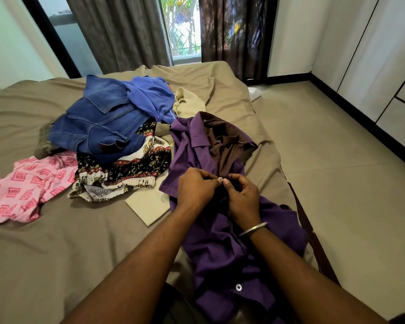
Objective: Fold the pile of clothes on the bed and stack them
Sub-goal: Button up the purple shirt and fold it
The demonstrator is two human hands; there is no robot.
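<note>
Purple shirt (220, 235): lay on the bed (56, 253) at the 5 o'clock side, long axis running from collar at 12 o'clock to hem at 6 o'clock, directly under both hands. Left hand (194, 190) and right hand (242, 197) met at the placket, each pinching the cloth around a white button (219, 179); both equally near. Remaining pile: jeans (98, 127), blue top (147, 94), patterned shorts (126, 171), pink garment (21, 185), toward 10 o'clock, unfolded.

Pink garment (21, 190) cut off at left edge — purple shirt (222, 249) (hem) at bottom.
</note>
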